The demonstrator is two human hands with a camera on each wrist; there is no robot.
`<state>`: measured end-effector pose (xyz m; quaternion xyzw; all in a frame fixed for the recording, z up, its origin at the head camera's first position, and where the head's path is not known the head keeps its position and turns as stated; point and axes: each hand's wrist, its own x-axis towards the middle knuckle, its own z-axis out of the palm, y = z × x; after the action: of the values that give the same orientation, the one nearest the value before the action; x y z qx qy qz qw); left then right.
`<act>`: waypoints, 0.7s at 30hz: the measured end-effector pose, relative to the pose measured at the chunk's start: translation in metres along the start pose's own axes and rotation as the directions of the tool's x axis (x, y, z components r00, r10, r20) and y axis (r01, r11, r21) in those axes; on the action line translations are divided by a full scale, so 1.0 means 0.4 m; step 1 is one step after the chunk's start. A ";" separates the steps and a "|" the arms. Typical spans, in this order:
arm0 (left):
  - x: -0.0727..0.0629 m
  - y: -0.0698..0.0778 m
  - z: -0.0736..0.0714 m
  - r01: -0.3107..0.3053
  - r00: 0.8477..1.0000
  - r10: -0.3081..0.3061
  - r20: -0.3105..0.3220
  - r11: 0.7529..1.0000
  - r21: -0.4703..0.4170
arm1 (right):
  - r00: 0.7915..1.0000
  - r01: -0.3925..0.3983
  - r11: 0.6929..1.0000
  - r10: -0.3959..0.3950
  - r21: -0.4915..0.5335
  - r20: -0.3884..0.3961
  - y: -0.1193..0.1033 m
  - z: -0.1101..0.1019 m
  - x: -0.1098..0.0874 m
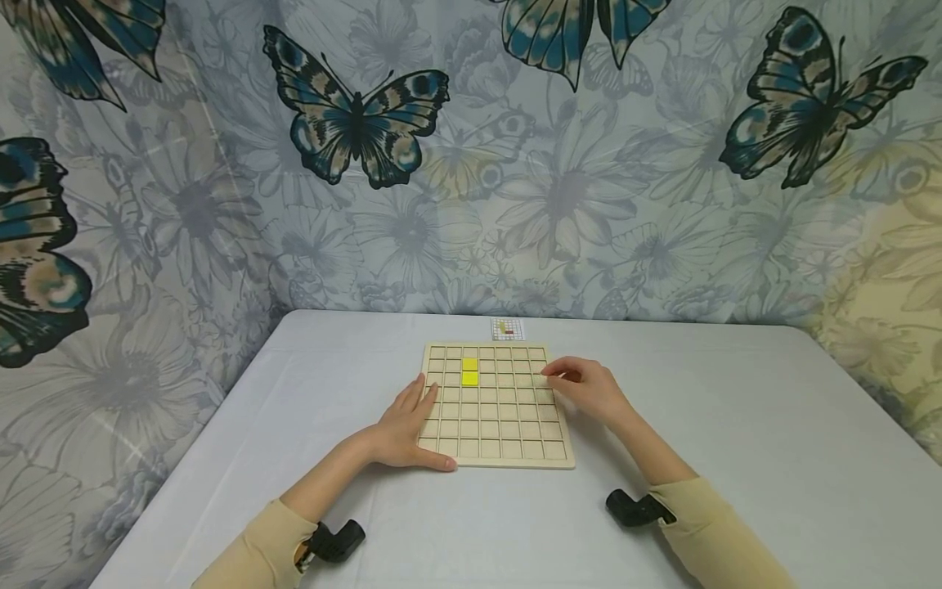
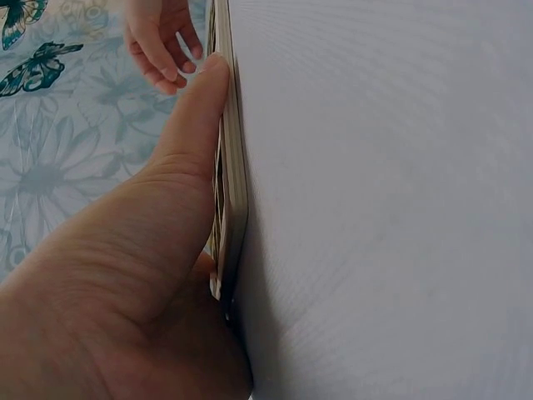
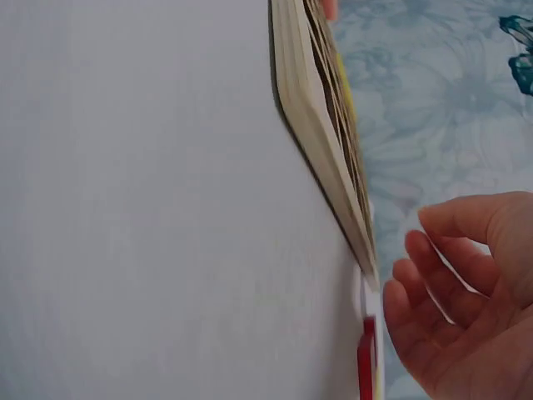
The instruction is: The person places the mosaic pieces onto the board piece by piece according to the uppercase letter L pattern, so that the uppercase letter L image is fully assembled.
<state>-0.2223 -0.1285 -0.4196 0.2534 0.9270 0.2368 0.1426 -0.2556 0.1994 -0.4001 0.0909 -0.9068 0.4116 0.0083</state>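
Observation:
A pale wooden grid board (image 1: 515,427) lies on the white table, with two yellow squares (image 1: 469,371) one behind the other in its upper left part. My left hand (image 1: 405,427) rests at the board's near left corner, fingers spread over the left edge. Its thumb (image 2: 191,121) lies straight along the near edge. At the far right of the board hovers my right hand (image 1: 589,388), its fingertips close to the right edge. From the right wrist, that hand (image 3: 466,292) shows loosely bent fingers, thumb and index apart, nothing between them.
Behind the board lies a small white card (image 1: 508,329) printed with a grid and coloured marks. A red piece (image 3: 366,358) shows past the board's edge in the right wrist view. Butterfly-patterned cloth (image 1: 456,229) hangs behind the white table (image 1: 471,532).

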 end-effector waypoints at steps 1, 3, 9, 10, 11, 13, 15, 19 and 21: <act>-0.001 0.000 -0.001 0.002 1.000 -0.002 0.004 1.000 0.002 | 1.000 -0.008 1.000 0.008 -0.002 -0.002 0.006 -0.008 -0.001; -0.001 0.000 -0.001 -0.001 1.000 0.001 0.005 1.000 -0.004 | 1.000 -0.023 1.000 0.023 -0.004 -0.008 0.018 -0.022 -0.003; -0.003 0.000 -0.001 0.003 1.000 -0.002 0.005 1.000 -0.014 | 0.999 -0.013 0.997 0.010 -0.078 -0.039 0.058 -0.061 -0.006; -0.003 0.000 -0.001 0.001 1.000 -0.001 0.005 1.000 -0.012 | 0.999 -0.010 0.995 0.006 -0.104 -0.046 0.064 -0.066 -0.007; -0.003 -0.001 -0.001 0.000 1.000 0.000 0.005 1.000 -0.010 | 0.999 -0.010 0.992 0.003 -0.125 -0.051 0.069 -0.072 -0.009; -0.002 -0.002 0.000 -0.003 1.000 0.003 0.006 1.000 -0.007 | 0.998 -0.022 0.989 0.014 -0.148 -0.053 0.076 -0.081 -0.012; -0.001 -0.003 0.001 -0.009 1.000 0.009 0.003 1.000 -0.008 | 0.998 -0.038 0.986 0.030 -0.162 -0.053 0.081 -0.088 -0.015; 0.000 -0.003 0.002 -0.006 1.000 0.006 0.001 1.000 -0.008 | 0.997 -0.063 0.979 0.055 -0.194 -0.049 0.087 -0.101 -0.020; 0.000 -0.003 0.002 -0.004 1.000 0.004 -0.001 1.000 -0.012 | 0.997 -0.078 0.975 0.071 -0.206 -0.041 0.092 -0.105 -0.019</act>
<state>-0.2224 -0.1290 -0.4208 0.2541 0.9253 0.2426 0.1430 -0.2568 0.2555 -0.4004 0.0485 -0.9473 0.3161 0.0176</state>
